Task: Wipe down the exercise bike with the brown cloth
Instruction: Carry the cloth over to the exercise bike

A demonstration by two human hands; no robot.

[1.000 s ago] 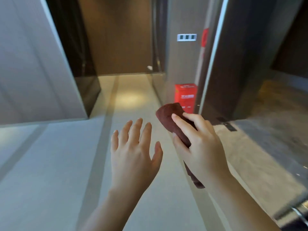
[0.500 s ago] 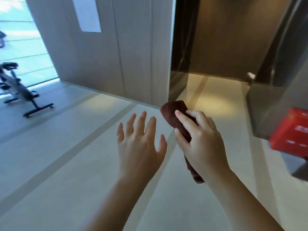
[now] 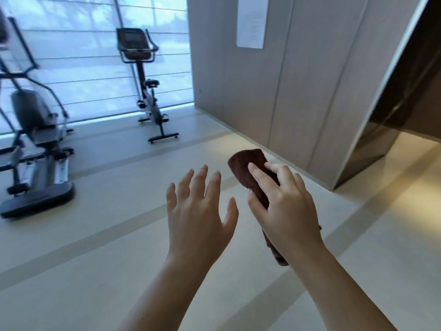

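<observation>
Your brown cloth [image 3: 248,168] is bunched into a roll in your right hand [image 3: 284,209], just right of centre in the head view. The fingers [image 3: 256,174] of that hand curl over the cloth's upper part and the thumb presses against its left side. One end sticks out beyond the fingertips toward 11 o'clock. The other end hangs out under the wrist at 6 o'clock. The cloth touches nothing but that hand and is held in the air above the floor [image 3: 95,259].

The exercise bike [image 3: 148,91] stands upright at 11 o'clock from the cloth, well apart from it, on the floor before the window [image 3: 83,56]. Its console is at the top and a cross foot faces you.

Your left hand [image 3: 198,211] is at 9 o'clock of the cloth, just beside it and not touching. You see its back, the fingers straight and spread wide, holding nothing.

An elliptical trainer [image 3: 35,139] fills the 9 o'clock edge, partly cut off. A grey panelled wall [image 3: 298,91] rises at 12 to 1 o'clock and carries a white sheet [image 3: 251,22] high up, its print too blurred to read. A dark opening [image 3: 405,91] lies at 2 o'clock. The floor is pale with darker diagonal bands.
</observation>
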